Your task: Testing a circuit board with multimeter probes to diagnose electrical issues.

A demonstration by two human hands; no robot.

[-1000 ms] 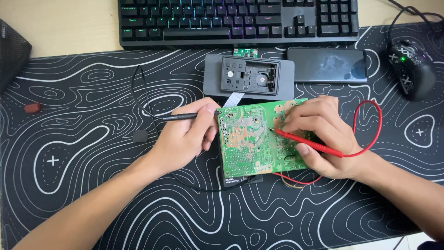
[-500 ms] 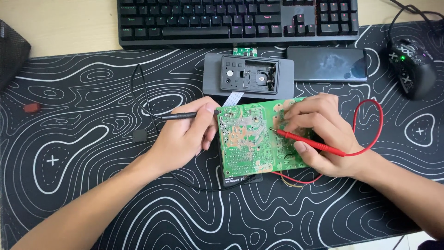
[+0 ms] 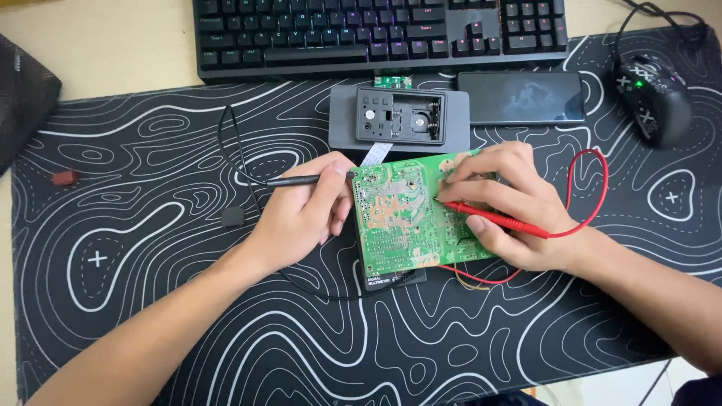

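A green circuit board (image 3: 398, 218) lies solder side up at the middle of the desk mat, resting on a black multimeter (image 3: 392, 279) whose lower edge peeks out. My left hand (image 3: 304, 210) holds a black test probe (image 3: 297, 180) with its tip at the board's upper left corner. My right hand (image 3: 511, 207) holds a red test probe (image 3: 492, 219), its tip touching the board near the middle right. A red lead (image 3: 583, 192) loops from that probe behind my right hand. A black lead (image 3: 229, 150) curls away to the left.
A grey opened device (image 3: 398, 119) with a ribbon cable sits just behind the board. A dark phone (image 3: 523, 98) lies to its right, a keyboard (image 3: 376, 34) at the back, a mouse (image 3: 654, 98) at the far right. A small red piece (image 3: 64, 179) lies at left.
Both hands and probes stay almost where they were; only the view has shifted slightly.
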